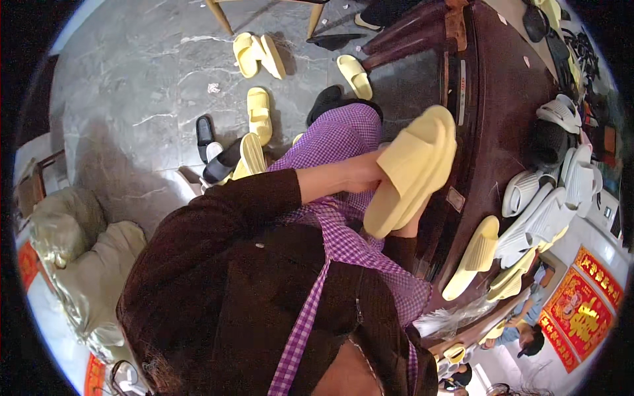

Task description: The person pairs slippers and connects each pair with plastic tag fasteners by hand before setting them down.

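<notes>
A pair of pale yellow slippers (403, 165), pressed together and tilted, is held up in front of my lap. My left hand (365, 173) grips them from the left side, its fingertips hidden by the upper strap. Behind the lower right edge of the slippers, my right hand (413, 221) shows only around the wrist; its fingers are out of sight. Another yellow slipper (473, 259) lies on the dark brown table (485, 112) to the right.
White slippers (535, 218) are piled along the table's right side, with a clear plastic bag (456, 320) nearer. Loose yellow slippers (259, 115) and black slippers (205, 134) lie on the grey tiled floor. Stuffed sacks (99, 251) stand at left. Other people (525, 330) are at lower right.
</notes>
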Action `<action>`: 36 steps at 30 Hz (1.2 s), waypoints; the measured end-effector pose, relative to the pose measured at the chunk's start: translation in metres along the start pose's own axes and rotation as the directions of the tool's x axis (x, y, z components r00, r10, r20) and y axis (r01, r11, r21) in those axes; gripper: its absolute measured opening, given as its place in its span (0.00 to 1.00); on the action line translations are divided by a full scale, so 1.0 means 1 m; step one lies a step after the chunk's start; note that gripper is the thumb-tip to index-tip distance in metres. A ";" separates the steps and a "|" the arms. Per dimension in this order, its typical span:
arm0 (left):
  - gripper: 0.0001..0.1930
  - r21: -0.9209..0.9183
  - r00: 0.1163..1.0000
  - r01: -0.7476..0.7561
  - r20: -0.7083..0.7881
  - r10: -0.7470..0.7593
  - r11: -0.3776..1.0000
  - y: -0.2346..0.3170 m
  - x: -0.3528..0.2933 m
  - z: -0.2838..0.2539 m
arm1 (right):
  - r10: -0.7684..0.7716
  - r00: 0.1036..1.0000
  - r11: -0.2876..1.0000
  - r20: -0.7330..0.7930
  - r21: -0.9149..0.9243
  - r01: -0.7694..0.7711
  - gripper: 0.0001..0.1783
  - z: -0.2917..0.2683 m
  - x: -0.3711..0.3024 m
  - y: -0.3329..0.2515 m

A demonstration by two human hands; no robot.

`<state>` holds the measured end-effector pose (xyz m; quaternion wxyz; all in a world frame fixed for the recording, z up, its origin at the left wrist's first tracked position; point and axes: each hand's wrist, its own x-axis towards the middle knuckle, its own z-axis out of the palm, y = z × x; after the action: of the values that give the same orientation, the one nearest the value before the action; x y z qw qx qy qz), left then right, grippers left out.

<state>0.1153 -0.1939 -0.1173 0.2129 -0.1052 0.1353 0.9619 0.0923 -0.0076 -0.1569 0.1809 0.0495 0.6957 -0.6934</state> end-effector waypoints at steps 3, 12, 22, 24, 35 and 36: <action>0.28 0.025 0.999 -0.033 -0.015 0.034 0.999 -0.011 -0.001 -0.038 | 0.087 0.994 0.994 0.068 -0.074 -0.082 0.25 0.016 0.012 -0.005; 0.23 -0.027 0.962 -0.052 -0.271 0.043 0.998 0.033 0.001 -0.060 | 0.225 0.969 0.934 0.101 -0.305 -0.185 0.17 0.049 0.037 -0.026; 0.29 0.789 0.546 -0.100 -0.466 0.696 0.606 0.031 0.123 -0.237 | 0.260 0.954 0.946 -0.147 -0.161 -0.282 0.11 0.047 0.207 0.129; 0.30 0.744 0.569 0.048 -0.569 0.593 0.667 0.028 0.137 -0.257 | 0.320 0.928 0.911 -0.193 -0.206 -0.357 0.12 0.039 0.246 0.185; 0.44 0.616 0.454 0.152 -0.738 0.499 0.773 -0.009 0.091 -0.250 | 0.304 0.878 0.643 0.368 -0.760 0.096 0.17 0.087 0.390 0.292; 0.43 0.490 0.467 0.284 -0.821 0.327 0.824 0.009 0.092 -0.239 | 0.359 0.893 0.757 0.271 -0.645 -0.108 0.17 0.091 0.402 0.306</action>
<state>0.0638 -0.2396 -0.3643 0.1196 -0.5160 0.5051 0.6814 -0.1666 -0.1596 -0.5726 0.4045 -0.0585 0.8220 -0.3966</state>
